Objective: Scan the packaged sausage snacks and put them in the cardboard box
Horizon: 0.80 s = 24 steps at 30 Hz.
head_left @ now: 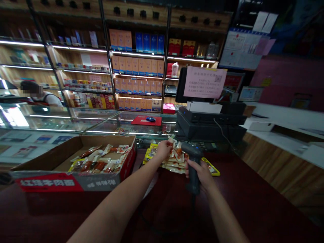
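Note:
My right hand is wrapped round the handle of a dark barcode scanner, whose head tilts to the left over the packets. My left hand pinches a small clear-and-white snack packet at the top of a pile. Beneath it, more vacuum-packed snack packets are stacked on the dark red counter. Yellow-edged packets lie by my left hand, and another yellow-edged packet lies right of the scanner. The scanner's cable drops toward me.
An open cardboard box with several snack packets stands at the left. Behind are a glass display case, a blue mouse on a red mat and a till screen bearing a pink notice. A person is at the far left.

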Tool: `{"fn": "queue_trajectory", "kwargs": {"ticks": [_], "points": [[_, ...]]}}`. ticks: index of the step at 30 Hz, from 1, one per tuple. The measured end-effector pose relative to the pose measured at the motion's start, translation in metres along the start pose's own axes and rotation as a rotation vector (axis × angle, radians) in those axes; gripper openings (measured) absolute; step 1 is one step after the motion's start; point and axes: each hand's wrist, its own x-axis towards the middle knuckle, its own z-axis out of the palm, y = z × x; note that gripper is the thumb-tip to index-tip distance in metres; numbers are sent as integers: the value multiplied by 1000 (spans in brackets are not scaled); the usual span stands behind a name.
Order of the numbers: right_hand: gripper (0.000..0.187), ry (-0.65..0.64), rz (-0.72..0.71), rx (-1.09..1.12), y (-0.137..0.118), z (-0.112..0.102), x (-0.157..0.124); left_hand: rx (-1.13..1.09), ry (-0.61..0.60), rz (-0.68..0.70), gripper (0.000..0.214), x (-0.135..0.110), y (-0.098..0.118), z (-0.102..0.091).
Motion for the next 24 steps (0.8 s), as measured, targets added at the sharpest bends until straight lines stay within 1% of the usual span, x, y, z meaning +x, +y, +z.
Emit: {"fn": "queue_trajectory", "kwargs": {"ticks": [4,6,8,10,12,14,16,18,21,22,24], "points": [[30,27,5,-1,-3,-4,-2,191,-66,7,22,-9,12,7],[30,36,-3,2,-3,-4,-2,276,-74,22,24,-14,18,11],[31,35,-8,8,-2,-2,-1,361,-42,44,26,-18,22,14],[30,24,-1,7,0,-1,0,410,17,66,27,-22,24,17],[29,17,9,-3,2,2,0,394,69,82,28,-24,24,16],[28,9,18,-16,5,5,-1,337,118,101,28,-27,23,9],[28,-6,31,-27,7,10,-2,280,157,129,27,-30,19,-6],[28,-30,49,-33,9,17,-4,256,169,158,26,-32,13,-30],[28,-86,77,-22,15,31,-6,309,162,151,24,-32,-6,-80],[27,-110,86,-18,17,37,-7,346,157,132,24,-30,-16,-100],[27,-150,102,-17,21,49,-7,434,106,69,23,-23,-39,-139]]}}
